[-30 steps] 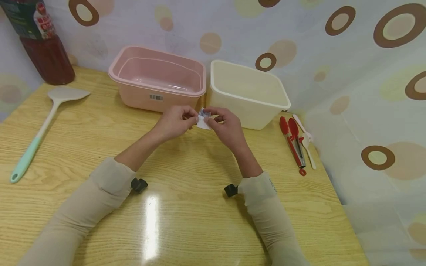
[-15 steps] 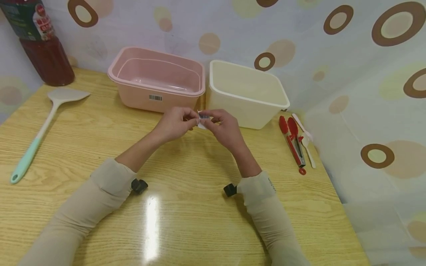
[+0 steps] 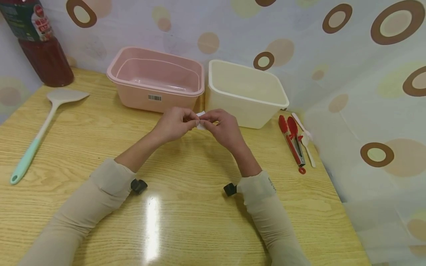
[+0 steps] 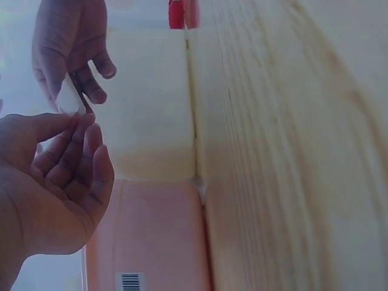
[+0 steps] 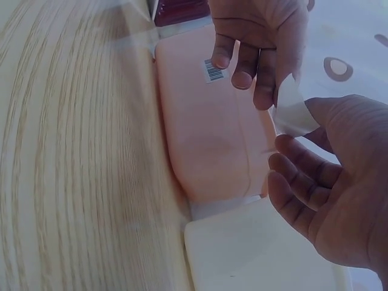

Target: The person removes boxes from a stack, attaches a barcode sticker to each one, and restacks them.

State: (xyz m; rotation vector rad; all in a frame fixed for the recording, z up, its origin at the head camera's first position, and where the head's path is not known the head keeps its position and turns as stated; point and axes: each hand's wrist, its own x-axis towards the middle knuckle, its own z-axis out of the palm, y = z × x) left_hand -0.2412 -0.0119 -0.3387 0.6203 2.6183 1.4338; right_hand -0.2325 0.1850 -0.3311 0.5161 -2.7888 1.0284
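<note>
Both hands meet in front of the two bins and pinch a small white barcode sticker (image 3: pixel 201 126) between thumbs and fingertips. My left hand (image 3: pixel 174 123) grips its left edge, and my right hand (image 3: pixel 224 127) has the right side. In the right wrist view the white sticker (image 5: pixel 293 112) looks bent, with a pointed corner sticking up. Fingers cover much of it in the head view, and its printed side is hidden. Behind the left hand stands a pink bin (image 3: pixel 159 99) bearing a barcode label (image 3: pixel 154 97). A cream bin (image 3: pixel 243 111) is behind the right hand.
A white spatula with a mint handle (image 3: pixel 28 159) lies at the left, below a large bottle of dark red liquid (image 3: pixel 50 62). Red tongs (image 3: pixel 293 142), a pink fork (image 3: pixel 302 127) and a small pale spoon (image 3: pixel 308 151) lie at the right beside the wall.
The right hand has shifted slightly left, bringing the fingertips of both hands together. The sticker has turned, so its printed barcode, visible earlier, is out of sight.
</note>
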